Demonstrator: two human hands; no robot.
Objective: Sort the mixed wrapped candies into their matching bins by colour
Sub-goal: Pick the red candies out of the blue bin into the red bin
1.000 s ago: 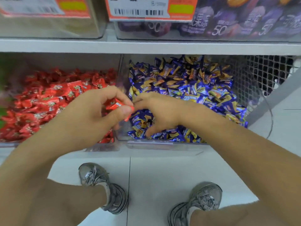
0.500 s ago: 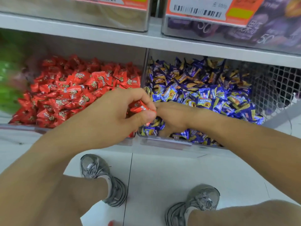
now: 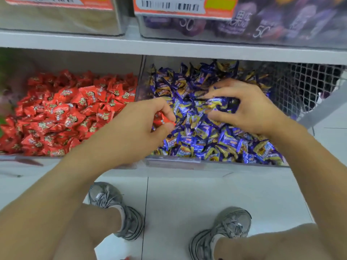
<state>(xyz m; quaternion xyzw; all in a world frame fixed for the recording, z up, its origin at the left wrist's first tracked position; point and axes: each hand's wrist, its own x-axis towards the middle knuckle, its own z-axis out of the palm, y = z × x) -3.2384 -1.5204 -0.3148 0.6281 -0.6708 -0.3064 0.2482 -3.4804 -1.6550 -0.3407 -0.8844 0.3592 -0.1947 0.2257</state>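
While left hand (image 3: 135,132) pinches red candy (image 3: 162,120), right hand (image 3: 249,107) digs.

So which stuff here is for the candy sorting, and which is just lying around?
For the sorting:
- left hand gripping red candies
- right hand digging in the blue candies
- red bin
- blue bin

Just there:
- upper bins
- price tags
- mesh
- shoes

Red wrappers with a gold-and-white emblem are being shown by the candies in the left bin (image 3: 62,117). To its right, blue-purple wrappers with yellow patches are being displayed in the right bin (image 3: 206,143). Below it, grey sneakers (image 3: 116,209) are being worn.
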